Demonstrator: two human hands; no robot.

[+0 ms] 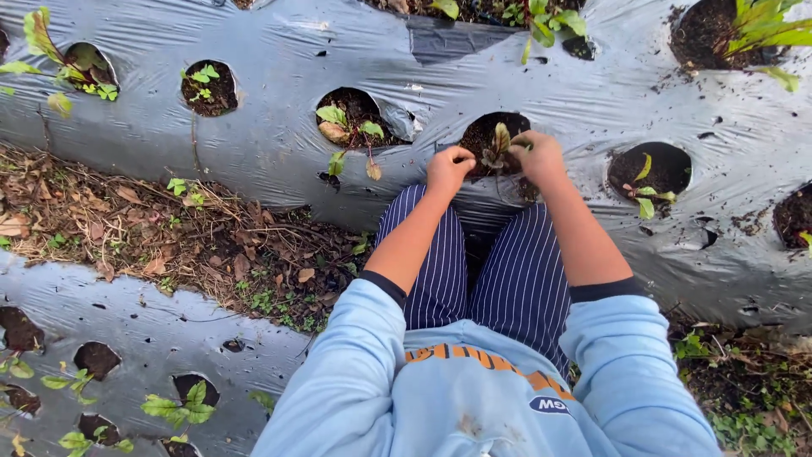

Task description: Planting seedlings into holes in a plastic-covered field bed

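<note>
While I crouch at the plastic sheet (279,144), both hands work one planting hole (486,135): left hand (448,167) clenched at its left rim, right hand (538,155) curled at its right rim, grasp unclear. Seedling (499,145) stands between them in the soil; small, reddish-green leaves. Looks light, soft, fragile; best held low at the stem base.

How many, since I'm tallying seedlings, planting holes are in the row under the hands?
6 holes, left to right: far left, next along, beside the left hand, under both hands, past the right hand, cut by the right edge. More may lie off-frame.
</note>
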